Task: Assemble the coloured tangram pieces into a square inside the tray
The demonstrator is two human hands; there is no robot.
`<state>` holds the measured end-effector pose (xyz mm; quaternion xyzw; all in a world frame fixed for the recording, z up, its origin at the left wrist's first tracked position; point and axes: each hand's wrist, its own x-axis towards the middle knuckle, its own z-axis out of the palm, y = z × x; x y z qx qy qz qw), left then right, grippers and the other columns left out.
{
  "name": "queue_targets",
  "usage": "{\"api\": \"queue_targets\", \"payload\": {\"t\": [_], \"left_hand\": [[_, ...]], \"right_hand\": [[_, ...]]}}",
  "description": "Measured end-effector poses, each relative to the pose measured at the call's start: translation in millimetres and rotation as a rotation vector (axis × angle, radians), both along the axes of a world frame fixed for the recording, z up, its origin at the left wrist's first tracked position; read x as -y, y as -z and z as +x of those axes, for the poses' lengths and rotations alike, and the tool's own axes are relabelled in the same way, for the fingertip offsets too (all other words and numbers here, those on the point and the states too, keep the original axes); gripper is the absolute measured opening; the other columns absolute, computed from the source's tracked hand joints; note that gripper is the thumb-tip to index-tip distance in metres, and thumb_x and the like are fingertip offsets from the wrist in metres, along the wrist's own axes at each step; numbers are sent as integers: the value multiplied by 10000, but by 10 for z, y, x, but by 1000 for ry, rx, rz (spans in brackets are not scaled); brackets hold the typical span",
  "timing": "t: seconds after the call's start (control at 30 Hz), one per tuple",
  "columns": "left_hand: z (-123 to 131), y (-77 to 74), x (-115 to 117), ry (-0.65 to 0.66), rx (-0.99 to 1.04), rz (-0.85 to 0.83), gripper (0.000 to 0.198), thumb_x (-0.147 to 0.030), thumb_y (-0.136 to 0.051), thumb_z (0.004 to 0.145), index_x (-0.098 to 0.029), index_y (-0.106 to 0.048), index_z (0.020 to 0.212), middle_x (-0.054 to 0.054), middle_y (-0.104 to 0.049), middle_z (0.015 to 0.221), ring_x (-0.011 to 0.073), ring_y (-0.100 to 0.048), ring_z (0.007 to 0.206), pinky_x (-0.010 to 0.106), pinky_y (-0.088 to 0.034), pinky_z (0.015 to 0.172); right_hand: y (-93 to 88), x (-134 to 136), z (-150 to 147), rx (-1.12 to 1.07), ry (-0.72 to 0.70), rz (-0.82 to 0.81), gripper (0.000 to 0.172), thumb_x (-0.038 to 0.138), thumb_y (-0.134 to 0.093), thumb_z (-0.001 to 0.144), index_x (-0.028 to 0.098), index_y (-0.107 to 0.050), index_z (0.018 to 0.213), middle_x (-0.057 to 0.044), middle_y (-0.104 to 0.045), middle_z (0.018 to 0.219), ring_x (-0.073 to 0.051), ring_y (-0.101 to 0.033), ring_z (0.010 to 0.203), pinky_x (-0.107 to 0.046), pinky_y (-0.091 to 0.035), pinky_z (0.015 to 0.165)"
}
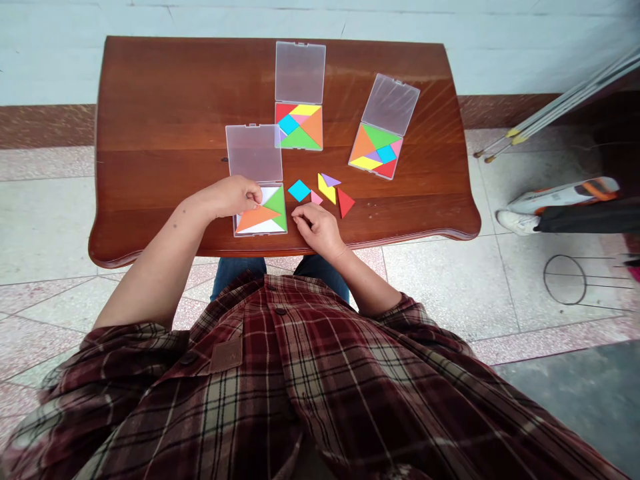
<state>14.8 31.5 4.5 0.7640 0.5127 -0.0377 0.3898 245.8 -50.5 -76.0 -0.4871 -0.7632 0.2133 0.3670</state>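
Head view: a clear-lidded box [260,234] lies open at the left hand [235,195], its white base partly covered by an orange triangle [257,217] and a green triangle [277,201]. The left fingers are bent down at the orange triangle's upper edge; whether it is pinched or merely pressed cannot be told. The right hand [323,230] is held half-curled just right of the box, thumb and forefinger parted, with nothing seen between them.

The step in hand is judged to be the settling of the orange triangle — the next move would call for a loose piece to be picked up and turned to fit the uncovered white.

Beyond the right fingers lie a blue square [299,191] and a partly hidden pink triangle [316,197]; farther right, a yellow parallelogram [327,189], a purple triangle [331,180] and a red triangle [345,202]. Two filled boxes, one central [301,73] and one rightward [391,103], stand open beyond the hands.

All rest on a glossy reddish-brown table [175,100], backed by a pale wall [50,53]. Well right of the hands, a shoe [520,222] of another person is seen on the tiled floor [435,280].
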Motion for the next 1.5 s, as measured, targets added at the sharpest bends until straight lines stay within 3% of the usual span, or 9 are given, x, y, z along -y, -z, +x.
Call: {"api": "queue_targets", "payload": {"t": [0.47,0.77,0.97,1.2,1.5], "left_hand": [[-200,208,108,-174,280,-1,209,-333,-613,690,-167,-658,809,31,-670,822,129,-567,787,271,-442,757],[-238,66,196,-258,307,-77,179,-333,-648,734,-174,-676,811,17,-620,718,105,-492,643,280,-413,647],[-235,110,253,-296,400,-86,165,-308,-646,724,-176,-660,823,20,-635,741,97,-509,653,270,-442,663],[-245,142,313,-373,389,19,224,-380,-619,765,-187,-655,874,47,-667,804,127,-569,763,267,-465,687],[-205,62,276,-310,378,-20,181,-293,-611,776,-160,-694,867,26,-657,735,109,-558,683,270,-464,675]], "right_hand": [[0,-6,-3,19,13,-32,162,224,-466,902,220,-622,857,-47,-682,870,-182,-635,850,-321,-494,794],[3,-12,-7,29,12,-57,160,226,-463,897,230,-617,854,-43,-683,879,-182,-633,862,-327,-495,802],[12,-9,-4,22,2,-36,165,229,-465,907,223,-623,862,-46,-684,877,-179,-635,861,-320,-494,798],[22,-3,-2,35,12,-40,169,232,-461,915,227,-622,862,-41,-674,872,-180,-628,865,-323,-491,806],[31,4,3,15,0,-18,161,210,-466,914,219,-623,876,-48,-669,873,-187,-623,860,-324,-483,808]]}}
